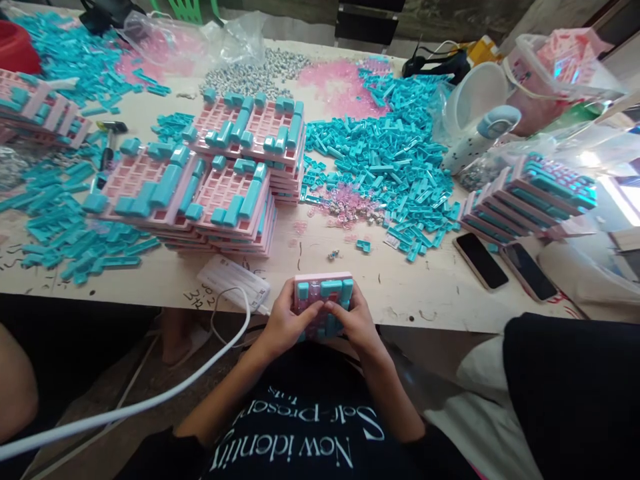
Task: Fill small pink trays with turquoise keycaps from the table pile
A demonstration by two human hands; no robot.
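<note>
In front of my chest, at the table's near edge, I hold a small pink keypad (315, 292) with teal keys. My left hand (286, 319) is closed round its left side and my right hand (357, 317) round its right side. Both thumbs rest on its face, close together near the middle, and hide part of the keys. The other fingers are behind the keypad, mostly out of sight. Beyond my hands lie a small teal key (363, 246) and a few tiny metallic parts (333, 255).
Stacks of pink keypads (227, 190) stand ahead left, beside a white power bank (235, 280) with a cable. A large heap of teal keys (390, 160) spreads ahead right. Two phones (481, 260), another keypad stack (530, 193) and a bottle (480, 137) stand right. People sit on both sides.
</note>
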